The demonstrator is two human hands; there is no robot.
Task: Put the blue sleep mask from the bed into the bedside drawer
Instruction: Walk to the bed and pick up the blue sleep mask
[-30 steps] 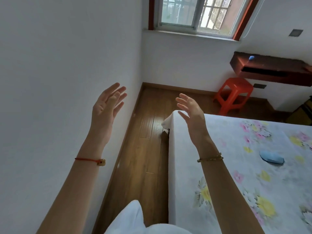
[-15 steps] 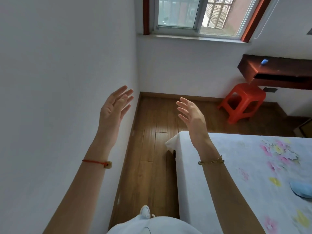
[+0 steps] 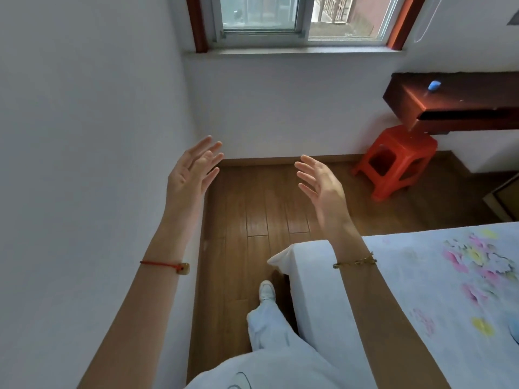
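Note:
Only a sliver of the blue sleep mask (image 3: 516, 334) shows at the right edge of the view, lying on the floral bed sheet (image 3: 421, 276). My left hand (image 3: 193, 172) is raised near the white wall, fingers spread, holding nothing. My right hand (image 3: 320, 186) is raised over the wooden floor just beyond the bed's corner, also spread and empty. Both hands are far from the mask. A dark wooden wall-mounted unit (image 3: 463, 108) with a dark slot along its front hangs at the upper right.
A small blue object (image 3: 434, 85) lies on top of the wooden unit. A red plastic stool (image 3: 393, 161) stands under it. A narrow strip of wooden floor (image 3: 247, 209) runs between the left wall and the bed. My leg and white shoe (image 3: 266, 290) are beside the bed corner.
The view has swung left and forward, so the bed and mask slid toward the lower right edge. My white shoe has stepped forward along the floor. Both hands stay spread and empty.

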